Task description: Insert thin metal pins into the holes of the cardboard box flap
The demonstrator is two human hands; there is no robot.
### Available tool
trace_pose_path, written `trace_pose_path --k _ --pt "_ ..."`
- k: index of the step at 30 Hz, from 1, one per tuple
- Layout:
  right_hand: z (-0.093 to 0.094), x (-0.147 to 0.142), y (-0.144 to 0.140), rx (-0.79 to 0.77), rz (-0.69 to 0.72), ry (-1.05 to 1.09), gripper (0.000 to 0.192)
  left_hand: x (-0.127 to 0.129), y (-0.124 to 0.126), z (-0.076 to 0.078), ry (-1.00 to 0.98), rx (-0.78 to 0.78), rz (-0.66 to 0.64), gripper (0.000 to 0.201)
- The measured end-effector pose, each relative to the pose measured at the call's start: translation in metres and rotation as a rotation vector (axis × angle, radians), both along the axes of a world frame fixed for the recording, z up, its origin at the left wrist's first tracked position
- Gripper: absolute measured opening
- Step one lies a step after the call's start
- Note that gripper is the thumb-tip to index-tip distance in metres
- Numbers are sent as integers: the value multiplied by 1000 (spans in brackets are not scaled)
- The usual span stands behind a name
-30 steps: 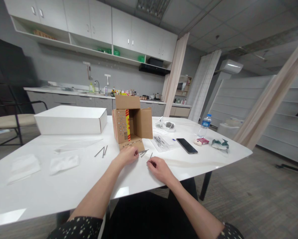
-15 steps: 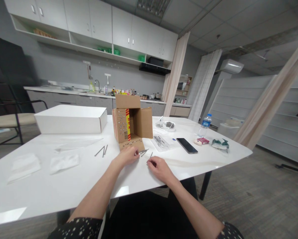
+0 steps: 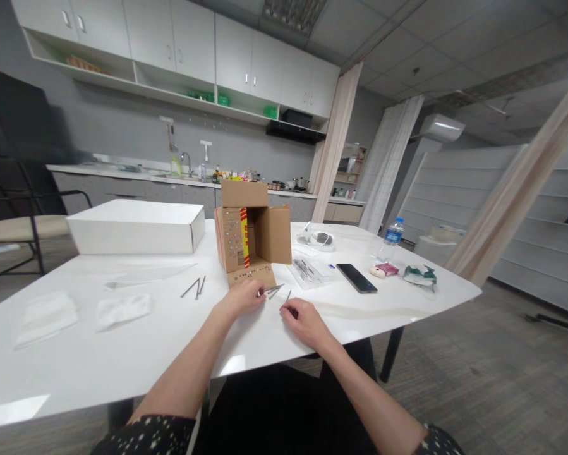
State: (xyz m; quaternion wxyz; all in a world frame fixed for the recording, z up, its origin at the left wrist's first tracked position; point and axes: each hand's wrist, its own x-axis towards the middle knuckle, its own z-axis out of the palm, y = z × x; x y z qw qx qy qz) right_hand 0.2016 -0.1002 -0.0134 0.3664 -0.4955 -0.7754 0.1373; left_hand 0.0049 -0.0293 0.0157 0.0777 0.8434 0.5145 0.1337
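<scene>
My left hand (image 3: 242, 299) rests on the white table (image 3: 170, 341) just in front of the lower flap of an open cardboard box (image 3: 250, 234), its fingertips on a small bunch of long nails (image 3: 273, 290). My right hand (image 3: 302, 321) lies a little to the right, pinching the near end of a single nail (image 3: 287, 297). The box lies on its side with its opening toward me, and rows of nail heads show in its left flap and lower flap. A few loose nails (image 3: 194, 288) lie to the left of the box.
A flat white box (image 3: 136, 226) stands at the back left. Clear plastic bags (image 3: 122, 309) lie on the left. A bag of nails (image 3: 305, 270), a black phone (image 3: 356, 277), a water bottle (image 3: 389, 239) and small items sit on the right, near the table's edge.
My left hand has slid slightly toward me from the box flap. The right hand has stayed put.
</scene>
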Motion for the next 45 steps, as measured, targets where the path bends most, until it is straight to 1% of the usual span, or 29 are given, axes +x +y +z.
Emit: trace_pose_path --k 4,10,15,17,20,24,28,31,34,37,45 --pt "1 0 -1 -7 -2 8 17 -1 0 -1 5 18 5 20" --pt "2 0 -1 -6 -4 7 16 1 -6 5 12 29 -43 18" --pt "1 -1 -1 -5 0 13 17 4 -4 4 15 104 -49 17" --pt "2 -1 -1 -6 -1 11 16 5 -2 4 26 152 -26 16" --pt "2 -1 -1 -5 0 7 17 5 -2 3 65 224 46 19" --pt "2 0 -1 -9 -6 2 18 5 -4 1 121 252 120 25" --pt "2 0 -1 -2 -6 -5 17 5 -6 1 152 232 123 28" --pt "2 0 -2 -3 -8 -10 17 6 -7 3 141 230 154 29" --pt "3 0 -2 -7 -8 -13 17 6 -5 3 116 244 183 29" --pt "4 0 -2 -8 -9 -10 17 6 -3 2 101 258 185 28" --pt "3 -1 -2 -8 -9 -5 17 8 -6 4 136 321 226 25"
